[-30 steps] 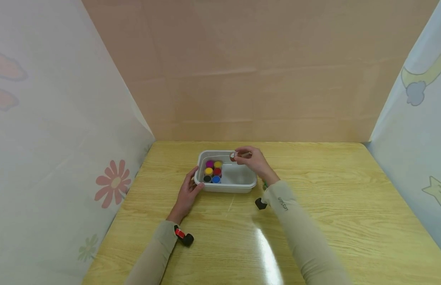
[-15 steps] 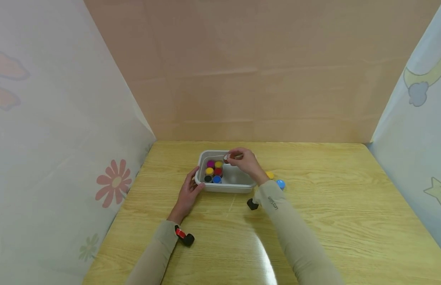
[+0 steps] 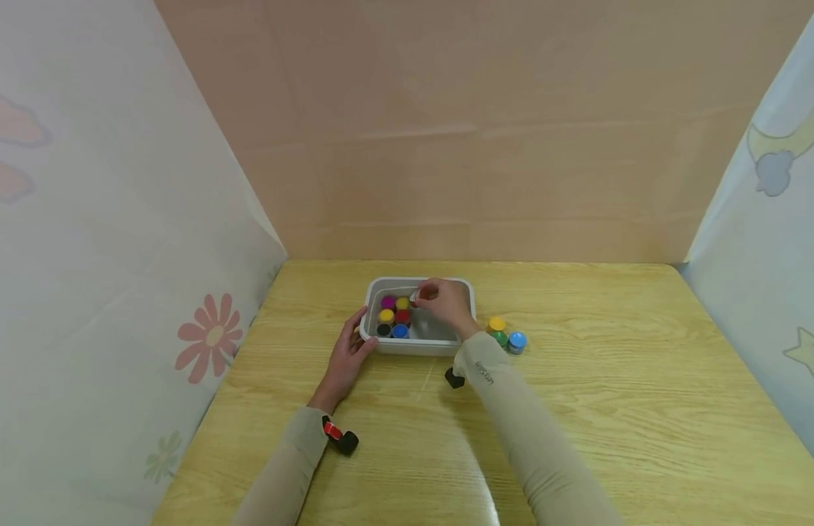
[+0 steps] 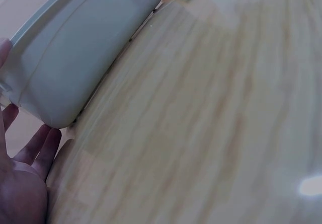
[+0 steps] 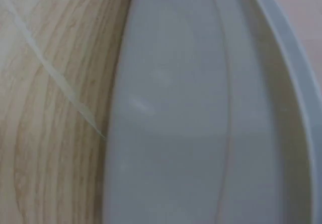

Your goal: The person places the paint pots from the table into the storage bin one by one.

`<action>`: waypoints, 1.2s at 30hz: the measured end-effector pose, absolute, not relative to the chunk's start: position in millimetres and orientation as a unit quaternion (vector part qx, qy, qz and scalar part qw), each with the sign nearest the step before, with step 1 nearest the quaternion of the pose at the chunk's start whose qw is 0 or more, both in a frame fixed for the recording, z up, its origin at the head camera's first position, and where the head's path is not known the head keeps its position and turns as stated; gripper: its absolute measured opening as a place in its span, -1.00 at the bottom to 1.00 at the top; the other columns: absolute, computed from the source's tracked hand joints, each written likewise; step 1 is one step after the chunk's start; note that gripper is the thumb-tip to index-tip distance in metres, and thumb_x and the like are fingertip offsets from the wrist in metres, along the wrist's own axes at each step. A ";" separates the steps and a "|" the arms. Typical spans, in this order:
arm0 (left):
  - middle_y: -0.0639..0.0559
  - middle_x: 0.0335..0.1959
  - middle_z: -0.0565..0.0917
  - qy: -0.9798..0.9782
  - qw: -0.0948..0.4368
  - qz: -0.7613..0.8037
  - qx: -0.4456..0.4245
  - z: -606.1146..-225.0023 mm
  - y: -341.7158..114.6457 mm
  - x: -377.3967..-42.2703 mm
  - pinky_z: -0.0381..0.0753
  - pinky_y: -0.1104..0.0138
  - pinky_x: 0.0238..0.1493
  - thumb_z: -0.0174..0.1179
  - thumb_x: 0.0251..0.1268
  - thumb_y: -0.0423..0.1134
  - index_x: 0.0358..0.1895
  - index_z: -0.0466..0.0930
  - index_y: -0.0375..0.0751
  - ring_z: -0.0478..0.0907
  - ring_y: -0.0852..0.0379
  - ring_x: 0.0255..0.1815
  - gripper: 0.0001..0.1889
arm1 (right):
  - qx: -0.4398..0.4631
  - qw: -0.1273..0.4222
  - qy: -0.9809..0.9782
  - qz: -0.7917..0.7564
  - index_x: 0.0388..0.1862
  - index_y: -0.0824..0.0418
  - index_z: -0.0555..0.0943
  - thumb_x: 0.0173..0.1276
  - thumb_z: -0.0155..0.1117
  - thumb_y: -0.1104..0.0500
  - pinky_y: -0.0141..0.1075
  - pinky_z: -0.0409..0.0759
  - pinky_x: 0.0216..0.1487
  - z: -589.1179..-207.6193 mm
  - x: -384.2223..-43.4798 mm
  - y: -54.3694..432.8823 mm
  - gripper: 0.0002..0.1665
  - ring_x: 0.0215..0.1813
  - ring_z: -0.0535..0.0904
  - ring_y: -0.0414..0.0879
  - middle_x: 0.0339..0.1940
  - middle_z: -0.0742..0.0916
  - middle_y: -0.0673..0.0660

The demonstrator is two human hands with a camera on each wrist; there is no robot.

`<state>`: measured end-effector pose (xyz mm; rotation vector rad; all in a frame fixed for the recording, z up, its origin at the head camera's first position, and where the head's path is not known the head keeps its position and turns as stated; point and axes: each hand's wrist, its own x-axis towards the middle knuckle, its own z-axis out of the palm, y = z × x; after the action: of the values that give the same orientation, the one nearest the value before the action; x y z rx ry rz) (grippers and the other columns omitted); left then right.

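Observation:
A white plastic tub stands on the table. Several small paint pots are grouped at its left end: purple, olive-yellow, yellow, red, black and blue. My left hand grips the tub's front left corner, thumb at the rim and fingers along the side; the left wrist view shows this hand against the tub wall. My right hand pinches a reddish-brown paint pot inside the tub, beside the olive-yellow one. The right wrist view shows only tub wall and table.
To the right of the tub, yellow, green and blue paint pots stand close together on the wooden table. Printed sheets wall the left and right sides, and a tan backdrop closes off the back.
My right hand has moved left and lower with the reddish-brown paint pot, toward the grouped pots. The pots right of the tub have come into view. My left hand has stayed put.

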<state>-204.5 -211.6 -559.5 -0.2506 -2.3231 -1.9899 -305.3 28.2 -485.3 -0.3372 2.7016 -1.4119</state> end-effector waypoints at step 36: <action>0.04 0.69 0.12 -0.753 0.019 -0.653 -0.077 -560.4 -212.9 -208.9 0.28 -0.10 0.56 0.18 0.58 -0.19 0.66 0.08 0.22 0.28 -0.13 0.60 -0.28 | -0.127 0.091 0.907 -0.391 0.25 0.29 0.66 0.38 0.41 0.26 -0.01 0.55 0.35 -492.8 -309.1 27.1 -0.54 0.24 0.63 0.14 0.17 0.74 0.26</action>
<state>-208.9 -212.9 -560.4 -0.2385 -2.3368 -2.0279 -309.1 27.1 -492.8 -0.3784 2.6950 -1.1614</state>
